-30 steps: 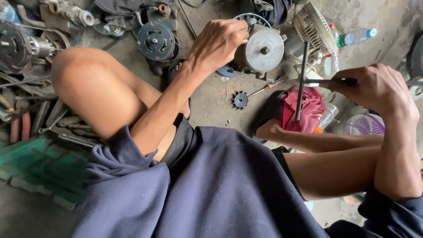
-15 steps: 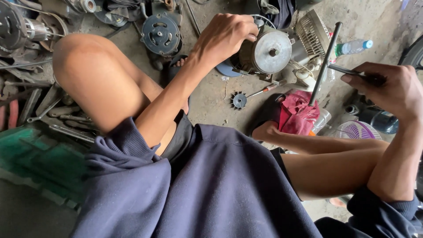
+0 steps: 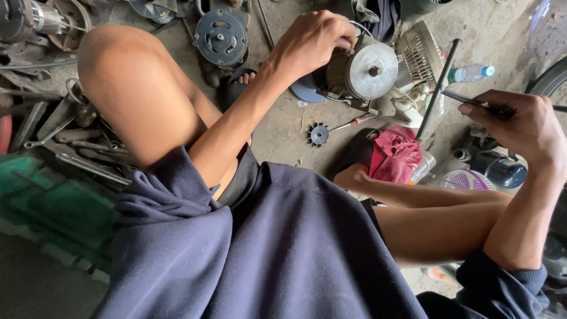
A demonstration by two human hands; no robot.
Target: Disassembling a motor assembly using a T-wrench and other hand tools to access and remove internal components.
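Motor (image 3: 360,71) on far floor is gripped on top by left hand (image 3: 313,41), fingers curled. Thin rod (image 3: 472,100) is pinched in closed right hand (image 3: 525,127). Motor should be held steady.

Under the left hand (image 3: 313,41) sits a motor (image 3: 360,71) of dull grey metal with a smooth face. The right hand (image 3: 525,127) grips a thin dark metal tool (image 3: 472,100); just below lies crumpled red cloth (image 3: 396,153) on rough concrete floor (image 3: 283,130).

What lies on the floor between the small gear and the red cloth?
In the head view, a small screwdriver lies between the small gear and the red cloth.
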